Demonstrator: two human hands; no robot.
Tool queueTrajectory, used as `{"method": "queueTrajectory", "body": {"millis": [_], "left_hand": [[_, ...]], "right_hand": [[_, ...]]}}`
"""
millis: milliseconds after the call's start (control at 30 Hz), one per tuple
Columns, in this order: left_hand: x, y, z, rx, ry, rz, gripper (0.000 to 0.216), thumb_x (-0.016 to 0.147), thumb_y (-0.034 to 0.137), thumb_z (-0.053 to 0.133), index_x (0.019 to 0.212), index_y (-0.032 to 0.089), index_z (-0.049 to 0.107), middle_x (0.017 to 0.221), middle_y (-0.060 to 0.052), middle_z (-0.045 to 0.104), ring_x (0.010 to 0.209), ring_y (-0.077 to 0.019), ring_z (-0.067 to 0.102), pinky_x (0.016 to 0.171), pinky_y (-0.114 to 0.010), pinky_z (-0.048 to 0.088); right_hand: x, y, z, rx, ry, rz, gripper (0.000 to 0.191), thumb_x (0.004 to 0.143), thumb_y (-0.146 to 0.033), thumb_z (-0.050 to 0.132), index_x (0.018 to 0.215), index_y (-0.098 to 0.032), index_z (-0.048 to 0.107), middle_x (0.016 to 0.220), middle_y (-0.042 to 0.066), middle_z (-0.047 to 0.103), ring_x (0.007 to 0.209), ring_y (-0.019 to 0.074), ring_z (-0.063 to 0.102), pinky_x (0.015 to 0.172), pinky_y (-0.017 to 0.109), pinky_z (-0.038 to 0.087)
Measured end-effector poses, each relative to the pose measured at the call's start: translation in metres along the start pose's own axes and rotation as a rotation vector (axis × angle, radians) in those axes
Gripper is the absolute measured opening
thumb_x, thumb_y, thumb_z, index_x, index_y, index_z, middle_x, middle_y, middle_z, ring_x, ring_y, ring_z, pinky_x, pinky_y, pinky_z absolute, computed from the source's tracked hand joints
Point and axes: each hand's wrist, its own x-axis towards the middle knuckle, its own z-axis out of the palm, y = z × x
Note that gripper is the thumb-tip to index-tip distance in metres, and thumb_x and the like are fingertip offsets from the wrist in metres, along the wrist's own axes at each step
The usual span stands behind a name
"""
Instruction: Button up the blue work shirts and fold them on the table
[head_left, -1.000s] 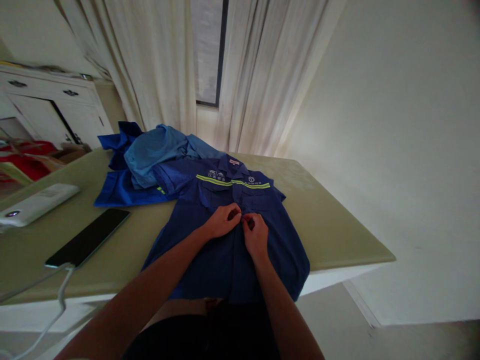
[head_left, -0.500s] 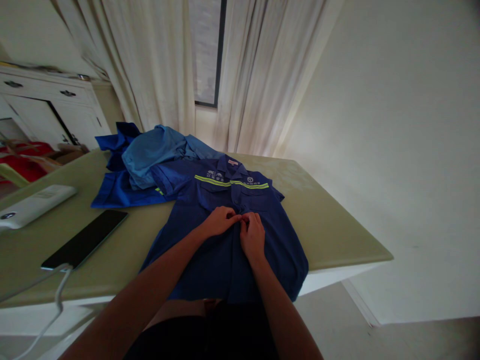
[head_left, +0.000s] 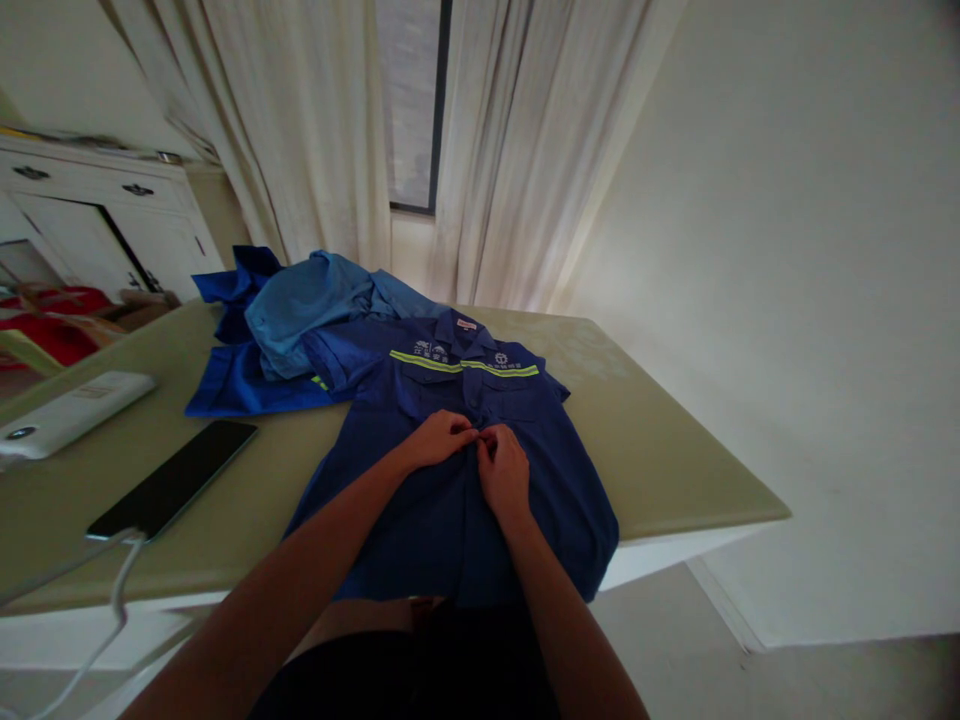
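A dark blue short-sleeved work shirt [head_left: 427, 520] lies front side up, collar away from me, with a yellow-green reflective stripe and white print across the chest. My left hand [head_left: 440, 438] pinches the front placket just below the chest pockets. Beside it, my right hand [head_left: 503, 468] pinches the same edge, its fingertips nearly touching the left ones. Any button between the fingers is too small and covered to make out. The shirt's lower hem hangs over the table's near edge.
More blue garments [head_left: 307, 305] are heaped at the back left of the green-topped table [head_left: 660, 470]. A black phone [head_left: 176, 478] with a white cable [head_left: 120, 590] and a white power bank-like device [head_left: 79, 410] lie on the left. Curtains [head_left: 307, 120] and a wall [head_left: 810, 300] stand behind and right.
Both hands have shifted very slightly left along the placket, still pinching the cloth. The shirt and the other things stay where they were.
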Motion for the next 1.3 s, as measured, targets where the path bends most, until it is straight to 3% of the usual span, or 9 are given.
{"method": "queueTrajectory", "body": {"millis": [133, 300, 567, 767, 967, 1067, 1167, 1300], "left_hand": [[-0.004, 0.007, 0.000, -0.014, 0.054, -0.044, 0.041, 0.088, 0.056, 0.060, 0.087, 0.017, 0.074, 0.077, -0.006, 0.073, 0.072, -0.0203, 0.068, 0.061, -0.026, 0.048], [-0.006, 0.010, 0.002, -0.151, -0.031, -0.102, 0.044, 0.086, 0.061, 0.062, 0.086, 0.017, 0.067, 0.065, -0.002, 0.066, 0.054, -0.0171, 0.065, 0.051, -0.025, 0.048], [0.000, -0.008, 0.007, -0.160, -0.040, -0.043, 0.036, 0.089, 0.053, 0.058, 0.081, 0.018, 0.063, 0.071, -0.001, 0.067, 0.062, -0.0171, 0.068, 0.057, -0.025, 0.051], [0.000, 0.001, 0.008, -0.251, 0.009, -0.081, 0.029, 0.086, 0.046, 0.059, 0.074, 0.020, 0.053, 0.065, 0.003, 0.059, 0.060, -0.0148, 0.063, 0.058, -0.025, 0.051], [0.000, 0.005, 0.007, -0.265, 0.039, -0.077, 0.028, 0.085, 0.046, 0.059, 0.080, 0.018, 0.058, 0.070, 0.002, 0.061, 0.059, -0.0137, 0.061, 0.057, -0.026, 0.050], [0.001, 0.005, 0.006, -0.289, 0.030, -0.085, 0.031, 0.084, 0.048, 0.062, 0.075, 0.019, 0.056, 0.066, 0.003, 0.059, 0.059, -0.0131, 0.060, 0.057, -0.025, 0.049], [0.003, 0.004, 0.009, -0.407, 0.040, -0.151, 0.034, 0.081, 0.050, 0.065, 0.073, 0.019, 0.055, 0.061, 0.004, 0.055, 0.058, -0.0120, 0.056, 0.057, -0.024, 0.047], [0.004, 0.005, 0.014, -0.536, 0.079, -0.259, 0.036, 0.080, 0.050, 0.067, 0.072, 0.018, 0.055, 0.060, 0.005, 0.052, 0.055, -0.0101, 0.052, 0.055, -0.023, 0.045]], "right_hand": [[-0.001, -0.001, -0.001, 0.003, 0.034, -0.025, 0.010, 0.095, -0.020, 0.048, 0.095, -0.022, 0.058, 0.092, 0.005, 0.065, 0.086, 0.0214, 0.061, 0.076, 0.031, 0.043], [-0.003, -0.001, -0.002, 0.010, 0.043, -0.004, 0.011, 0.095, -0.021, 0.048, 0.095, -0.023, 0.058, 0.092, 0.005, 0.068, 0.085, 0.0213, 0.063, 0.075, 0.032, 0.044], [-0.003, -0.003, 0.000, -0.016, 0.019, -0.002, 0.010, 0.095, -0.025, 0.051, 0.092, -0.023, 0.060, 0.090, 0.004, 0.070, 0.080, 0.0205, 0.065, 0.074, 0.031, 0.044], [-0.002, -0.004, -0.003, 0.023, 0.022, 0.003, 0.010, 0.097, -0.028, 0.052, 0.094, -0.023, 0.060, 0.089, 0.003, 0.068, 0.079, 0.0196, 0.064, 0.074, 0.030, 0.044], [0.000, -0.005, -0.004, 0.046, 0.007, -0.068, 0.013, 0.097, -0.025, 0.047, 0.090, -0.024, 0.059, 0.088, 0.004, 0.066, 0.082, 0.0198, 0.062, 0.075, 0.030, 0.044], [0.000, -0.006, -0.005, 0.115, 0.014, -0.015, 0.010, 0.096, -0.028, 0.052, 0.092, -0.023, 0.059, 0.089, 0.003, 0.068, 0.080, 0.0192, 0.063, 0.075, 0.029, 0.045], [0.001, -0.007, -0.007, 0.208, 0.012, 0.053, 0.012, 0.096, -0.033, 0.054, 0.092, -0.024, 0.060, 0.089, 0.003, 0.069, 0.078, 0.0186, 0.064, 0.073, 0.029, 0.047], [0.001, -0.010, -0.008, 0.164, 0.009, -0.046, 0.015, 0.098, -0.029, 0.047, 0.091, -0.024, 0.059, 0.090, 0.005, 0.067, 0.083, 0.0198, 0.064, 0.077, 0.030, 0.047]]}}
